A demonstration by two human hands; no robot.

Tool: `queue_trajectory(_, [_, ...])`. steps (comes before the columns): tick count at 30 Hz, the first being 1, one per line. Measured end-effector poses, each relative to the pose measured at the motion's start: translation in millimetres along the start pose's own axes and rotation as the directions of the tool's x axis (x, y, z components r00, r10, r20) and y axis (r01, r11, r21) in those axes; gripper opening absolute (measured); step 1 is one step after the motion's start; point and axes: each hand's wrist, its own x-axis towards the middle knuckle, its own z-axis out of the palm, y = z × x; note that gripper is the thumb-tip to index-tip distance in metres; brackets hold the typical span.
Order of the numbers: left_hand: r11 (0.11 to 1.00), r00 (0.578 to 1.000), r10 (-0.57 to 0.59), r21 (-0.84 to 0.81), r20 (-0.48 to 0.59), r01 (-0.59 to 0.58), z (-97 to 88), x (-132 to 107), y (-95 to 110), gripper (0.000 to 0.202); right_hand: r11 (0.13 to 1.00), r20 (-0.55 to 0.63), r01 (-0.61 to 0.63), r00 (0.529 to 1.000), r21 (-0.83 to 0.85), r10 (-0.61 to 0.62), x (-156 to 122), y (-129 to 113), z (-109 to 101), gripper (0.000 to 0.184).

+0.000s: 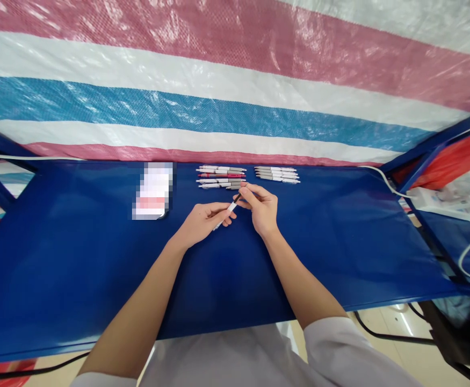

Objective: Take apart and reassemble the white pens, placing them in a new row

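The left hand [203, 222] grips a white pen [232, 206] over the bench [339, 231], nearer the back edge than the front edge. The right hand [264, 209] pinches the pen's dark end. Two bunches of pens [221, 175] lie near the back edge, with a blurry white thing [154, 188] to their left.

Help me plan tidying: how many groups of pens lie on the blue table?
2: the left group, including a red pen, and the right group, across a gap. Both lie towards the far edge of the table; the right hand may hide another pen.
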Motion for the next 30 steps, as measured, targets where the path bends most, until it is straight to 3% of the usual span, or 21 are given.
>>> queue_trajectory(21, [0.995,0.988,0.072,0.071,-0.137,-0.063,5.9,-1,1,0.040,0.996,-0.012,0.050,0.999,-0.078,-0.051,-1,2,5,0.026])
queue_trajectory(30, [0.997,0.975,0.073,0.044,-0.210,-0.065,-1.1,0,-6,0.041,0.983,0.074,-0.044,0.996,-0.178,0.058,7,-12,1,0.030])
